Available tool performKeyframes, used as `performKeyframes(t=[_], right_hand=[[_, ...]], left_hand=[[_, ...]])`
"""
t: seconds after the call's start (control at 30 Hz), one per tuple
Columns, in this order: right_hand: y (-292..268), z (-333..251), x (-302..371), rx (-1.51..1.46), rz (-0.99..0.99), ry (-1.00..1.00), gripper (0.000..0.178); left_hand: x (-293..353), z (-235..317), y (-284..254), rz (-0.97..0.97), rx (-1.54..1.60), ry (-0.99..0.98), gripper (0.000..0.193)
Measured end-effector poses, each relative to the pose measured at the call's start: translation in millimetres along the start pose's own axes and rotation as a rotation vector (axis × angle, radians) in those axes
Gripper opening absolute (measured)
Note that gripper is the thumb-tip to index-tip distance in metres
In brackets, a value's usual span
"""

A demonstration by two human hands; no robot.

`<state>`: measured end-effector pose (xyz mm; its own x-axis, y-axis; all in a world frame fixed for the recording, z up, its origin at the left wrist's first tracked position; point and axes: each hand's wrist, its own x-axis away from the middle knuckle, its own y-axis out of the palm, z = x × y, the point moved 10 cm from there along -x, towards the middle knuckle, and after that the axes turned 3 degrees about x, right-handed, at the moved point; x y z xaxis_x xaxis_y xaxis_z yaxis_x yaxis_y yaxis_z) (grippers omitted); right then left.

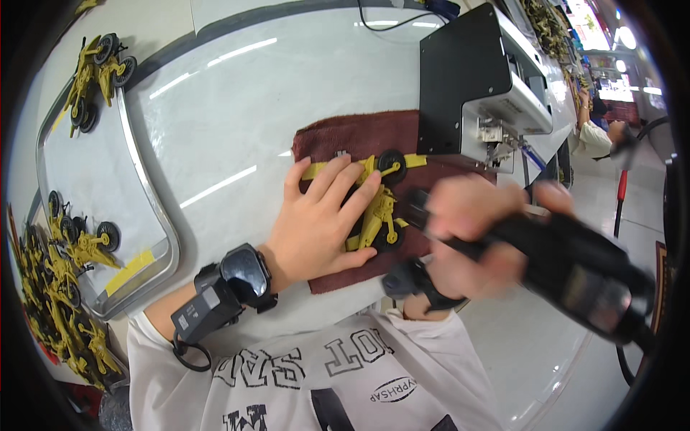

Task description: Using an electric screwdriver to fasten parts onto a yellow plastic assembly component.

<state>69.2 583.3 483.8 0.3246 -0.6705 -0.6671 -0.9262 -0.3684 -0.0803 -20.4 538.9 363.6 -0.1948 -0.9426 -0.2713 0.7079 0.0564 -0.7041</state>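
Note:
A yellow toy motorcycle (pixel 379 213) with black wheels lies on a dark red cloth (pixel 320 133). My left hand (pixel 313 219) is spread over its left side, fingers and thumb bracing it against the cloth. My right hand (pixel 474 215), smeared by motion, is wrapped around a thick black electric screwdriver (pixel 575 269). The tool's narrow end points left toward the motorcycle. Whether its tip touches the toy cannot be made out.
A black and white screw feeder (pixel 449 86) stands behind the cloth at right. To the left, a metal-rimmed tray (pixel 140 165) bears several yellow toy motorcycles (pixel 90 241), with a heap of more (pixel 61 309) beyond. Another person's arm (pixel 593 136) shows at far right.

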Motion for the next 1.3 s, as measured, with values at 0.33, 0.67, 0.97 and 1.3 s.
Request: performKeyframes(t=[0.33, 0.67, 0.97, 1.3], right_hand=[[-126, -10, -53, 0.349, 0.568, 0.033, 0.037], [-56, -38, 8, 0.017, 0.344, 0.009, 0.069], [-31, 8, -22, -0.053, 0.22, 0.048, 0.066], [-30, 42, -24, -0.101, 0.235, 0.167, 0.054]], left_hand=[[1, 5, 6, -0.014, -0.04, 0.005, 0.084], [-1, 10, 5, -0.052, -0.018, 0.007, 0.082], [1, 9, 7, -0.056, -0.021, 0.029, 0.078], [0, 7, 8, -0.072, -0.01, 0.009, 0.078]])
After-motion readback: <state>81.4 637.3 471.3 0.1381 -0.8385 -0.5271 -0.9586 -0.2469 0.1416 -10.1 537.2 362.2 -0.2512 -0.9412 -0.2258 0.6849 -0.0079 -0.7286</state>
